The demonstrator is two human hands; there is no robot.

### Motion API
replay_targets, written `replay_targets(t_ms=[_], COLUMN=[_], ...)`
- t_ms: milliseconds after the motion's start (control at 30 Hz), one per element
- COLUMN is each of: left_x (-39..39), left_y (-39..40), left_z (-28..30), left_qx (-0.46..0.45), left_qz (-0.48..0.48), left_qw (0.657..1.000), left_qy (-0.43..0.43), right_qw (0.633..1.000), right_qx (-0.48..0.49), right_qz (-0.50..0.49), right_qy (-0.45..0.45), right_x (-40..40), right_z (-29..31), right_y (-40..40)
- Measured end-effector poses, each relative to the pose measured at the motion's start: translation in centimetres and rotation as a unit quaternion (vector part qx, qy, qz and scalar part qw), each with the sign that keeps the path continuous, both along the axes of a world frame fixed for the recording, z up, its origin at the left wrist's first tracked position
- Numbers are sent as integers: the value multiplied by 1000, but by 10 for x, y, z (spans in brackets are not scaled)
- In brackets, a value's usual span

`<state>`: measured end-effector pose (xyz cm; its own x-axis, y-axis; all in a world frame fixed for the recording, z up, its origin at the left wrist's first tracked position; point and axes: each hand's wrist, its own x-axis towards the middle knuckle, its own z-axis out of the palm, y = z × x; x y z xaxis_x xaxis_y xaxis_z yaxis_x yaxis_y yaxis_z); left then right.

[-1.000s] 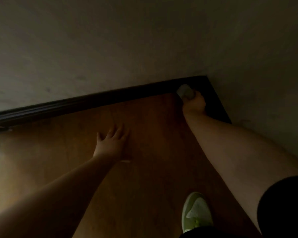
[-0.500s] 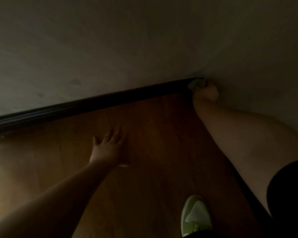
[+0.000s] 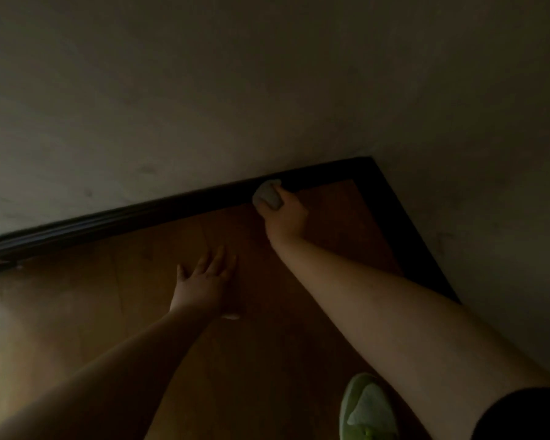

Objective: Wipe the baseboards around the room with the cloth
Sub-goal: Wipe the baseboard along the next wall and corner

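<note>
In the head view, the room was dim. The right hand [image 3: 285, 217] gripped a small, pale, bunched cloth [image 3: 268, 193], with the fingers curled around it, and pressed it against the dark baseboard [image 3: 159, 207] that ran along the far edge of the floor [image 3: 324, 214]. The cloth touched the front face of the board, near its foot, some way to the left of the floor's far right corner, where a second baseboard [image 3: 404, 236] ran along the right edge toward the person.

The left hand [image 3: 204, 281] was flat on the floor with its fingers straight and spread, well apart from the board; it held nothing and seemed to carry the weight of the body. A green shoe [image 3: 367, 408] stood near the bottom edge of the view.

To do this step well, I think the cloth should stay pressed on the board during the whole stroke. The stroke should go in one direction along the far edge of the floor, toward the long left part. The board showed a moulded profile, so the cloth should also pass over the top ledge, where dust usually collects, and not only over the face. The left hand should move along first, so that the right arm does not stretch too far and lose pressure. Whether the corner itself was clean, I could not tell in this light.
</note>
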<state>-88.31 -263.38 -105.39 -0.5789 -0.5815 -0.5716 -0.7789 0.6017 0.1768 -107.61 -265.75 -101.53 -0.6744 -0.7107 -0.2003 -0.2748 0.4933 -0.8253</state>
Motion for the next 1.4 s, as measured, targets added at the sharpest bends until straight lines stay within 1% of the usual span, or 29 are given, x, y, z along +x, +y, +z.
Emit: replay_targets(t_ms=[100,200,267,367,433,500,533,567,633,700,733,767,800,833,900,933,1000,1033,1133,1200,1267,1300,1367,1400], left_x=[0,1,2,3,5,6,6,6,6,6,5,5,5,5,5,5,5,5,3,4,11,17,37,52], left_y=[1,1,1,1,0,0,0,0,1,0,0,-1,-1,0,0,0,0,1,1,0,-2,-3,-5,-4], left_z=[2,4,3,1,-3,-7,-8,-9,-9,-9,-8,-8,-7,-5,-3,-2,2,5,9,11,10,10,8,6], left_qx=[2,-1,-4,-9,-13,-18,-19,-21,-21,-19,-19,-18,-16,-14,-11,-9,-4,0,4,6,4,5,-8,-19], left_qz=[3,-4,-4,-9,-12,-11,-11,-10,-10,-10,-10,-11,-13,-14,-16,-15,-14,-14,-11,-16,-30,-39,-40,-20], left_qw=[1000,1000,1000,1000,1000,1000,999,999,999,1000,1000,1000,1000,1000,1000,1000,1000,1000,1000,1000,1000,999,999,999], left_qy=[0,6,10,12,16,22,23,24,25,23,23,23,21,19,16,15,14,11,3,-1,4,9,24,33], right_qw=[999,999,999,986,976,979,980,981,980,968,960,959,966,976,986,986,984,984,991,993,995,997,999,999], right_qx=[-25,-34,-35,-73,-67,-12,16,32,6,-57,-60,-46,-33,-28,-20,-18,-38,-43,-24,4,-1,-16,-36,-39], right_qz=[29,16,-19,-148,-205,-178,-163,-161,-186,-227,-252,-248,-216,-190,-149,-152,-176,-170,-120,-107,-80,-51,18,33], right_qy=[1,8,18,-18,23,99,110,105,71,86,106,132,135,99,76,67,7,-17,-52,-51,-53,-48,-8,16], right_x=[-12,-49,-80,-124,-152,-174,-181,-185,-178,-161,-154,-145,-136,-128,-109,-98,-65,-46,10,37,55,62,69,71], right_z=[5,12,16,25,35,41,43,43,44,44,41,38,35,33,24,21,23,24,27,28,26,24,19,16], right_y=[9,20,28,30,31,34,35,33,23,9,3,0,1,2,3,2,-2,-5,-11,-16,-16,-14,-5,0])
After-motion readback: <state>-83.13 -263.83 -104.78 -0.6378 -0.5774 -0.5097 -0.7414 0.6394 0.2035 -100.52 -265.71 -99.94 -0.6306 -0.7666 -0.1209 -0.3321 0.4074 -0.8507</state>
